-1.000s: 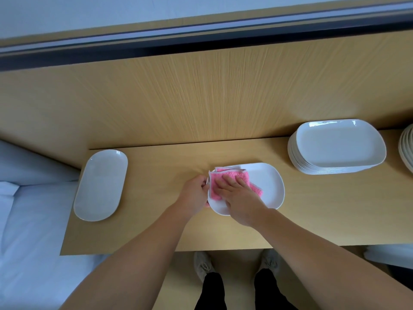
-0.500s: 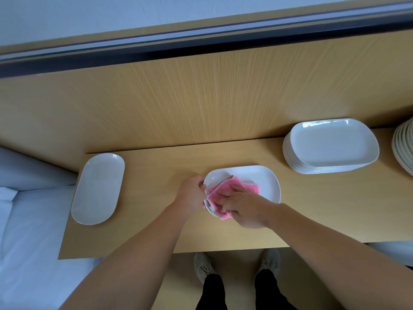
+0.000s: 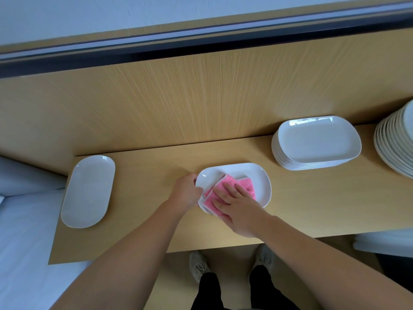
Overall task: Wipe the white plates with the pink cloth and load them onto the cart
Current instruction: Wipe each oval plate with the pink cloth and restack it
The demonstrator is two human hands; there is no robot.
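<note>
Two hands are working one white plate (image 3: 257, 175): left hand (image 3: 186, 191) is gripping its end rim, right hand (image 3: 237, 206) is pressing pink cloth (image 3: 243, 183) flat-fingered. Plate's long axis is running rightward from the grip, uncovered stretch lying beyond the cloth.

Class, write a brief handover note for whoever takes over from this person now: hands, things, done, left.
Hands: left hand grips the left rim of the middle plate on the table; right hand presses the pink cloth flat on that plate.
An oval plate lies apart at the left; a stack of plates waits at the right.
Done: wiping under way. Left: finish this plate, wipe the stack, load all; no cart is in view.
</note>
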